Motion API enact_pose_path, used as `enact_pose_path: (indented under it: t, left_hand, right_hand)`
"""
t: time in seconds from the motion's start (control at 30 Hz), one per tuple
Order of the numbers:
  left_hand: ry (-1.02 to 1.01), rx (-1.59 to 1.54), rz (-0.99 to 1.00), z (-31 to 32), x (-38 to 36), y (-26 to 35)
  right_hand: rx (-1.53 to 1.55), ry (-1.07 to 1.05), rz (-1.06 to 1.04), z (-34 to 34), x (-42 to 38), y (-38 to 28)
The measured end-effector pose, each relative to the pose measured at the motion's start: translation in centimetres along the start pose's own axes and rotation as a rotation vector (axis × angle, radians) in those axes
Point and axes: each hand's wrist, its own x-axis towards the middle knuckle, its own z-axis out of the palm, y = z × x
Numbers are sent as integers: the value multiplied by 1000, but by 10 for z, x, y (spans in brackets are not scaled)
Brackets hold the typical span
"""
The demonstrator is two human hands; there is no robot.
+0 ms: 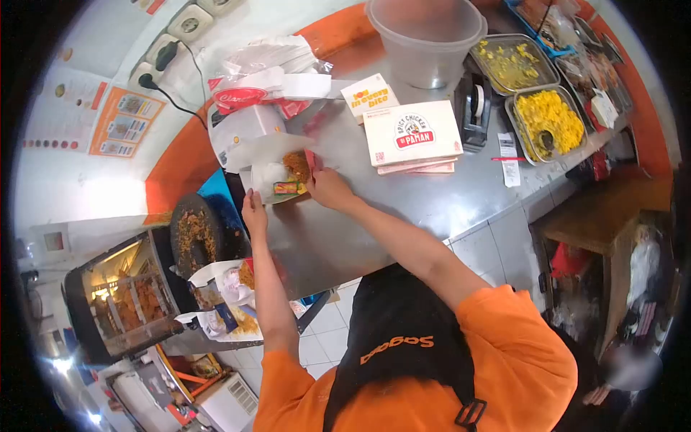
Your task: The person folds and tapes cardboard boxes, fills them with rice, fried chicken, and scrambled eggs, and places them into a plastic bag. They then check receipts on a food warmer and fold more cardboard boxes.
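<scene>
An open paper food box (257, 175) stands near the back left of the steel table. Inside it lie a brown fried piece of food (296, 165), a rounded white bundle (272, 173) and a small yellow-green and red packet (286, 188). My left hand (253, 211) grips the box's near left edge, fingers closed on the cardboard. On the opposite side, my right hand (330, 189) is closed at the box's red side flap (310, 160). Some of the right fingers are hidden behind the box wall.
Flat printed boxes (412, 135) are stacked right of the box. Behind stand a clear plastic bucket (426, 43) and a tape dispenser (475, 108). Trays of yellow food (551, 119) sit at the right. A stone mortar (196, 234) and a filled open box (234, 317) are at the left.
</scene>
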Motion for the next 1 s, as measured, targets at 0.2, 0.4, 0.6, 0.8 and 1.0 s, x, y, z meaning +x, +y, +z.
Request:
enact_pose_path:
  t: [0.2, 0.4, 0.6, 0.8, 1.0]
  left_hand:
    - [-251, 52, -44, -15, -92, 18]
    - [-476, -352, -384, -19, -229, 57]
    - [-38, 86, 329, -6, -243, 142]
    - [-518, 131, 589, -18, -197, 160]
    - [-588, -115, -52, 25, -209, 185]
  right_hand:
    - [-102, 20, -73, -43, -84, 19]
    - [36, -66, -59, -120, -202, 63]
    - [-157, 354, -61, -183, -231, 45]
    - [-194, -106, -486, -219, -198, 36]
    - [29, -79, -237, -200, -174, 41]
